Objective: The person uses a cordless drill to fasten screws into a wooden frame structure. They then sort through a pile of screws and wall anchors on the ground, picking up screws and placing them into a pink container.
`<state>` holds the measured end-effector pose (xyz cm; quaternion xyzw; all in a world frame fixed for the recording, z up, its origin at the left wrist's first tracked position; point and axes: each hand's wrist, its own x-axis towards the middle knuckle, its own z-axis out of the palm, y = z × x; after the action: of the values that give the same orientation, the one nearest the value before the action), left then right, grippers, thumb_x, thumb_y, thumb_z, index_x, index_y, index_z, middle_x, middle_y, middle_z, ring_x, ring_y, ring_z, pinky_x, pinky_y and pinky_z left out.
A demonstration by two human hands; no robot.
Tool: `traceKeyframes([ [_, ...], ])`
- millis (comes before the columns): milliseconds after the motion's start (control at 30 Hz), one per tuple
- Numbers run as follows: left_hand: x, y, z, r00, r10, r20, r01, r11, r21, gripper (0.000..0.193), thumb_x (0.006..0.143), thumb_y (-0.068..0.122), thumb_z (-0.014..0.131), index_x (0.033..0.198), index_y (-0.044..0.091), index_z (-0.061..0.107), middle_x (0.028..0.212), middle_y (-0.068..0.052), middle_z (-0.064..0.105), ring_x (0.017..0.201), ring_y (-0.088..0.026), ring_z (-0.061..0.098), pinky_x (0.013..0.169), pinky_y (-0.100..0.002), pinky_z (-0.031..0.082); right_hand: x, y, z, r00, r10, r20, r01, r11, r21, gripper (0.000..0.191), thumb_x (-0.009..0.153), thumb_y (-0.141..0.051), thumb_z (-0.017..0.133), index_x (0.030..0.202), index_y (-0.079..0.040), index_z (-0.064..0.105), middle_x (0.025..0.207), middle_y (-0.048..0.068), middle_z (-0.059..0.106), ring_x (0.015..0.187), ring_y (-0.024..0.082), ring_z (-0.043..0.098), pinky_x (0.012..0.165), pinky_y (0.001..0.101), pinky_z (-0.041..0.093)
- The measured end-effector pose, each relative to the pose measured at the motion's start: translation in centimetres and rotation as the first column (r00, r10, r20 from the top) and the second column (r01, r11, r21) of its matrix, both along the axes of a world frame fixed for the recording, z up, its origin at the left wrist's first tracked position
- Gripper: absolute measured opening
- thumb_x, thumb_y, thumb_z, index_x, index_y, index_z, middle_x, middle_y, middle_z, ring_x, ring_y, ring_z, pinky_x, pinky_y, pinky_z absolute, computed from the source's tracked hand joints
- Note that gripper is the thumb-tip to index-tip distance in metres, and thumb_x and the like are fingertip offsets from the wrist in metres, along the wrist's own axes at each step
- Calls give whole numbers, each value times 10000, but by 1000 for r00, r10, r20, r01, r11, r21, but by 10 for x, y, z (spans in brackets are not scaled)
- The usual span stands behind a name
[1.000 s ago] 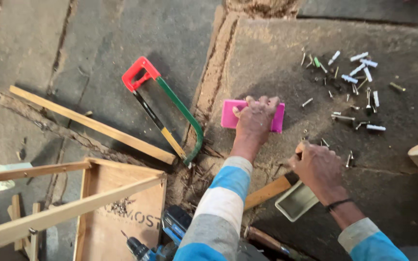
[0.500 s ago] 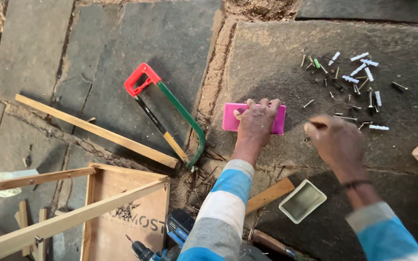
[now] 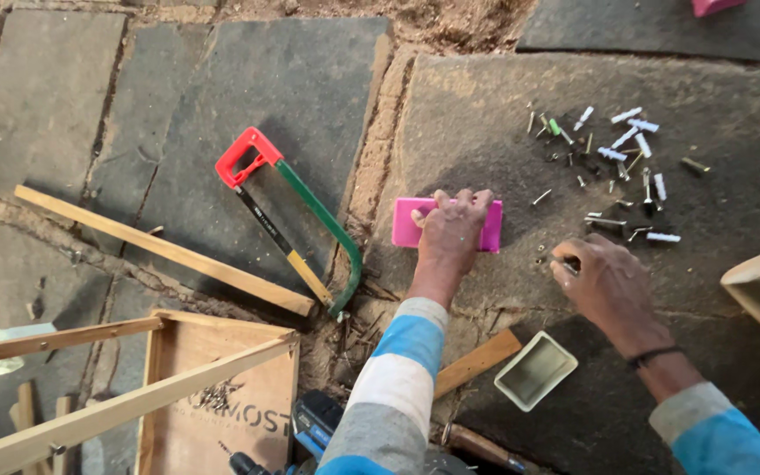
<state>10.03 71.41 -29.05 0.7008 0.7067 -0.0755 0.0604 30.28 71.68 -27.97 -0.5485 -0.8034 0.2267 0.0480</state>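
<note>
Pink plastic box [image 3: 490, 230] flat on the stone floor [image 3: 292, 97], pinned under the left hand [image 3: 450, 233], fingers spread over its top edge. Right hand [image 3: 604, 286] just to the right of it, fingertips pressed together, seemingly pinching a small fastener; too small to tell for sure. Beyond the right hand, a loose scatter of screws and white wall plugs [image 3: 613, 171], lying apart from one another.

Risks from here, as a judgement: tiny piece slipping from that pinch and rolling into the sandy joint [image 3: 371, 176] left of the box, hard to find again. Box skidding on gritty stone if the pressing palm shifts. Sharp screw tips close under the fingertips, easy to prick. Small cream tray [image 3: 534, 371] and wooden handle [image 3: 477, 362] near the right wrist, ready to be knocked by a sleeve. Hacksaw [image 3: 296, 224] with red handle well off to the left, blade exposed toward the left forearm.
</note>
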Motion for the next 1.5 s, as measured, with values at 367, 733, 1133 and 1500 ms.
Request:
traceKeyframes([
  [367,0,-2,-6,998,-24,-58,27,999,42,443,810,98,718,1222,176,576,1142,-77,674,1086,-396,653,740,-483,639,7,-7,1,1000,1,-23,-2,999,-42,279,819,-310,776,1056,-162,768,1007,130,762,909,348,736,851,473,582],
  [733,0,-3,-2,999,-42,-31,43,997,62,513,737,56,762,1204,161,578,1111,-80,675,1040,-372,661,716,-484,632,-9,8,16,980,-187,68,197,959,-205,230,850,-336,805,1020,-183,782,931,103,784,766,210,753,631,339,616],
  [1133,0,-2,6,1000,-3,9,2,989,148,532,751,87,713,1259,214,620,1133,-69,692,1050,-382,672,712,-585,598,-54,46,25,934,98,-343,26,940,340,160,976,-94,731,1120,-136,789,1088,73,771,878,193,722,786,364,600],
  [1500,1,2,7,1000,-13,-17,13,999,-30,466,758,66,756,1183,149,584,1126,-105,679,1092,-409,655,735,-476,630,-47,41,24,969,76,-234,-101,990,-94,196,972,-297,678,1109,-202,780,1047,57,754,808,189,701,595,309,582],
])
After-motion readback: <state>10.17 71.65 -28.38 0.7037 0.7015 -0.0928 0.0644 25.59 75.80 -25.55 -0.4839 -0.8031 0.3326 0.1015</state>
